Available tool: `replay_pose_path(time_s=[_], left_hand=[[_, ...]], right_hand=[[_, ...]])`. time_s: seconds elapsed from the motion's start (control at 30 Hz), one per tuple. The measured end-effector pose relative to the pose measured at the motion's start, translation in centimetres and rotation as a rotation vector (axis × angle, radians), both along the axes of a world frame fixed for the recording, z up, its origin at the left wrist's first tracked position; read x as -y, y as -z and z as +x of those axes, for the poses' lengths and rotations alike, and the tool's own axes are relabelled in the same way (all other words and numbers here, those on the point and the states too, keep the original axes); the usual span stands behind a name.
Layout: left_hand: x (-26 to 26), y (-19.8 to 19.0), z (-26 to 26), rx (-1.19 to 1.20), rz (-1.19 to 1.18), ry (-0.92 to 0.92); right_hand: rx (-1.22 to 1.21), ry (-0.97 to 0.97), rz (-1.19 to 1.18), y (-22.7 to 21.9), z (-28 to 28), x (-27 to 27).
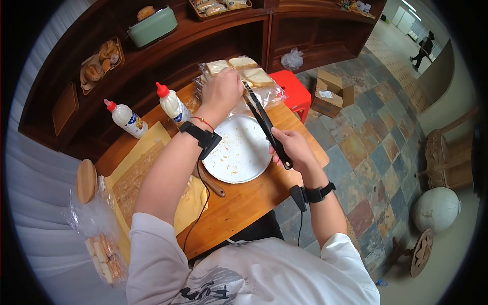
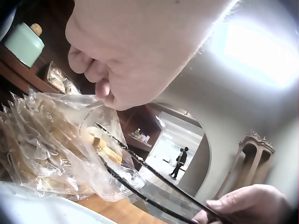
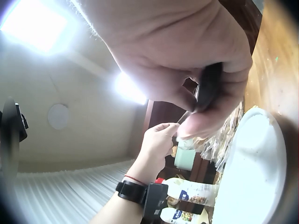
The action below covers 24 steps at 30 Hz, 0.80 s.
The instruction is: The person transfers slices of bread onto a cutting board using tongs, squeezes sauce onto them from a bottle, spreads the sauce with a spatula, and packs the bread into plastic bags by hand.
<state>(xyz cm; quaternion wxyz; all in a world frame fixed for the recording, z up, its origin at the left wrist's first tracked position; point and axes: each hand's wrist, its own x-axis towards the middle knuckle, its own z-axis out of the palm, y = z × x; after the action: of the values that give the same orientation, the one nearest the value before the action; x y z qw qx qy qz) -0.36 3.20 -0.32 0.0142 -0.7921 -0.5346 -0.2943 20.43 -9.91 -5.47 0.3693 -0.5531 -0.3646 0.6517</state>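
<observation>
My left hand (image 1: pixel 222 91), fingers curled, grips the edge of a clear plastic bag (image 2: pixel 56 161) at the far end of the table. White bread slices (image 1: pixel 256 77) show in and around this plastic. In my right hand (image 1: pixel 292 146) are black tongs (image 1: pixel 263 121), held near the handle end. In the left wrist view, their two arms stand apart, with the tips over the bag's open side beside a pale bread piece (image 2: pixel 111 154). Below both hands lies a round white plate (image 1: pixel 239 152) scattered with crumbs.
Two white squeeze bottles with red caps (image 1: pixel 174 104) stand left of the plate. A wooden handle (image 1: pixel 216 189) pokes out beside parchment paper (image 1: pixel 137 175). Behind the table are a red stool (image 1: pixel 294 91) and dark shelves with a green toaster (image 1: pixel 152 28). A person (image 1: pixel 423 50) is far off.
</observation>
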Motion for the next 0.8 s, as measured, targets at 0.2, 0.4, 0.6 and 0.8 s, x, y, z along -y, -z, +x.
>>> replay_pose_path(time_s=[0.2,0.4,0.6,0.8], left_hand=[[0.1,0.1,0.1,0.019,0.018,0.031],[0.1,0.2,0.2,0.039,0.017,0.015],[0.0,0.6,-0.2,0.006,0.002,0.006],[0.5,0.4,-0.2,0.014,0.004,-0.016]], right_hand=[[-0.129,-0.074,-0.027,-1.1,0.4,-3.3],[-0.219,-0.096,-0.073,-0.5,-0.6,-6.6],[-0.100,-0.076,-0.034,-1.3,-1.3,-7.3],[-0.095,0.010,0.020,-1.4,-0.9,-5.4]])
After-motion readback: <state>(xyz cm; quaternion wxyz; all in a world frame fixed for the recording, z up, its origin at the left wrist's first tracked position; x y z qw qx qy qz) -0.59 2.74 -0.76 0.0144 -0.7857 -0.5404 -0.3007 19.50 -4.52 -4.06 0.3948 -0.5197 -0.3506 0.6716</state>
